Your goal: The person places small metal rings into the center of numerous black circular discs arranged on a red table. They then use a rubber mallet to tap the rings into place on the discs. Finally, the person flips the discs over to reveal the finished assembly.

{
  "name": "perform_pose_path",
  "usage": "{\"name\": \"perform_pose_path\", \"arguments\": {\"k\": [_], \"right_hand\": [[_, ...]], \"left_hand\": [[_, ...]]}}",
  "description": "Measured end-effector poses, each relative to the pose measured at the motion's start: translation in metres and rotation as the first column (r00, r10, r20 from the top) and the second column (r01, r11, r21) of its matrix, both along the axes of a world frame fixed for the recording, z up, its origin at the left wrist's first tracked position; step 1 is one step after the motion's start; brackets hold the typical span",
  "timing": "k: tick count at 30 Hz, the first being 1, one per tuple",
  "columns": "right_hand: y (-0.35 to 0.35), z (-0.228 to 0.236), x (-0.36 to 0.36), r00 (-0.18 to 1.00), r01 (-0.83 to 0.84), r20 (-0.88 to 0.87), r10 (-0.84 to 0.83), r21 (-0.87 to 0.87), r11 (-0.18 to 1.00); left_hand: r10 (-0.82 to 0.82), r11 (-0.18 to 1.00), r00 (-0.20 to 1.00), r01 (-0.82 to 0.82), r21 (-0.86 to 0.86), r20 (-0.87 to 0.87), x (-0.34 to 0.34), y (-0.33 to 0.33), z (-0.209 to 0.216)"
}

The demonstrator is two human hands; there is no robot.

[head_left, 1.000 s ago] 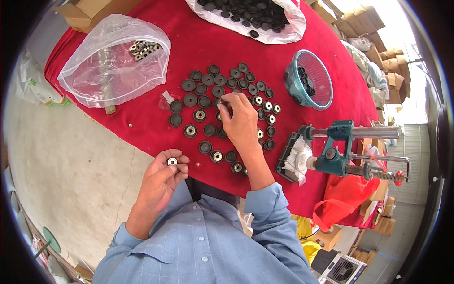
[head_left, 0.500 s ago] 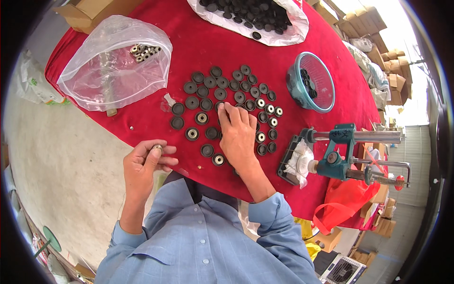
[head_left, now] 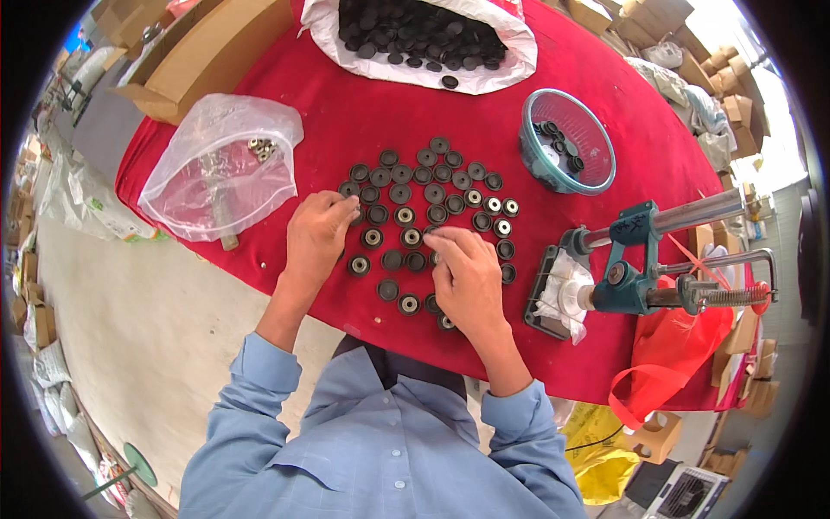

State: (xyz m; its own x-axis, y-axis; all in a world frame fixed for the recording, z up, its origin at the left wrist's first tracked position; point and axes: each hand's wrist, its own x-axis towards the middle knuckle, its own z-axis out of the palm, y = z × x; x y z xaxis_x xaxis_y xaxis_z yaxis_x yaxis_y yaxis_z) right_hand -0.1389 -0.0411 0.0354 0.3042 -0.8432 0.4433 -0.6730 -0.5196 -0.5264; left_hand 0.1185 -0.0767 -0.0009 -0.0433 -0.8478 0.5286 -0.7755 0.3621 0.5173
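Note:
Many round black caps (head_left: 400, 193) lie in loose rows on the red cloth in front of me; several have a silver metal bearing (head_left: 404, 215) seated in the middle. My left hand (head_left: 318, 232) is over the left edge of the group, thumb and fingers pinched together at a cap; what they hold is hidden. On the right, my right hand (head_left: 469, 281) reaches into the middle of the group. Its curled fingertips are beside a cap with a bearing (head_left: 411, 237), and whatever is between them cannot be made out.
Loose bearings (head_left: 262, 149) lie in a clear plastic bag (head_left: 186, 186) at left. A white sack (head_left: 389, 76) of black caps is at the back, a teal basket (head_left: 526, 138) with more caps at back right. A green hand press (head_left: 629, 259) and red bag (head_left: 679, 333) stand right.
My left hand, which held a bearing off the table edge, has moved up and right to the caps. My right hand has shifted slightly right and down. More caps with bearings show.

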Motion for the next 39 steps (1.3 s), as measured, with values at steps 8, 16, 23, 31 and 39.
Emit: {"name": "perform_pose_path", "arguments": {"k": [8,16,23,31,39], "right_hand": [[0.002,-0.012,-0.024,0.967,0.055,0.245,-0.07,0.07,0.996],[-0.002,-0.022,-0.034,0.929,0.079,0.358,-0.096,0.063,0.995],[0.0,-0.024,-0.034,0.894,0.076,0.439,-0.09,0.05,0.996],[0.0,-0.02,-0.038,0.829,0.084,0.553,-0.088,0.033,0.996],[0.001,-0.025,-0.045,0.809,0.075,0.587,-0.038,-0.039,0.996]], "left_hand": [[-0.05,0.999,0.985,0.047,0.026,0.166,-0.005,0.006,-0.002],[-0.061,0.998,0.933,0.048,0.048,0.354,-0.008,0.02,0.007],[-0.047,0.999,0.875,0.047,0.013,0.482,-0.004,0.027,0.003],[-0.013,0.999,0.908,-0.008,0.049,0.419,-0.008,0.032,-0.004],[0.021,0.999,0.998,-0.018,-0.046,0.066,-0.008,0.045,0.059]]}}
